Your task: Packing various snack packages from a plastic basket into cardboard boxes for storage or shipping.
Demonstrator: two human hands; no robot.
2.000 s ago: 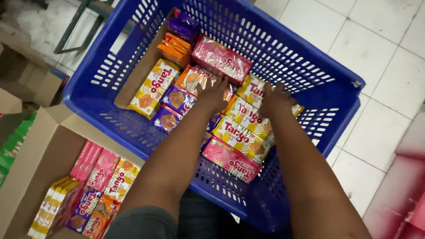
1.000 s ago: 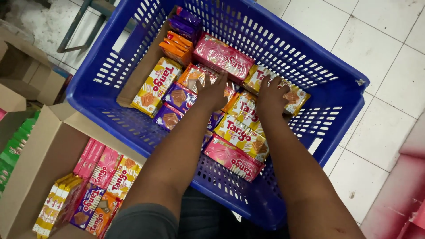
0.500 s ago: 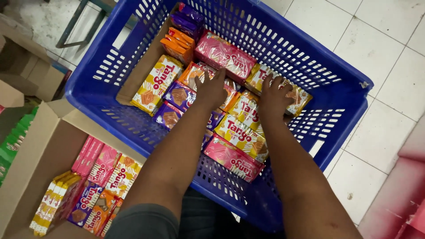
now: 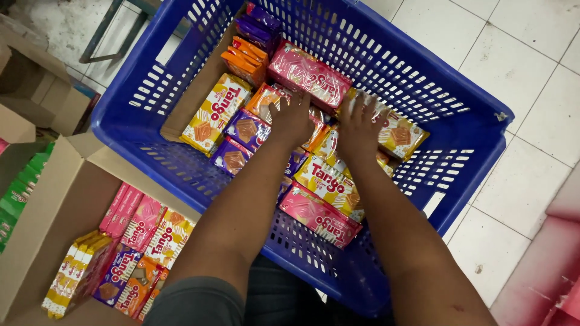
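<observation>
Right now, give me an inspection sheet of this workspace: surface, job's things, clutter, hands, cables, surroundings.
Surface: white tiled floor, stained in places.
Job's things: blue plastic basket holding wafer packs in pink, yellow, purple and orange.
Clutter: open cardboard box with more packs; green packs at far left.
Hands: left hand and right hand lie flat on packs inside the basket.
Cables: nothing seen.
Surroundings: metal frame legs; another cardboard box.

Since two seconds ago both hands have advanced deeper toward the far wall of the blue basket (image 4: pixel 471 115). The left hand (image 4: pixel 292 119) now lies spread on the orange packet beside the pink packet (image 4: pixel 309 73). The right hand (image 4: pixel 360 125) has shifted onto the yellow packet (image 4: pixel 399 134) by the far right wall.
</observation>
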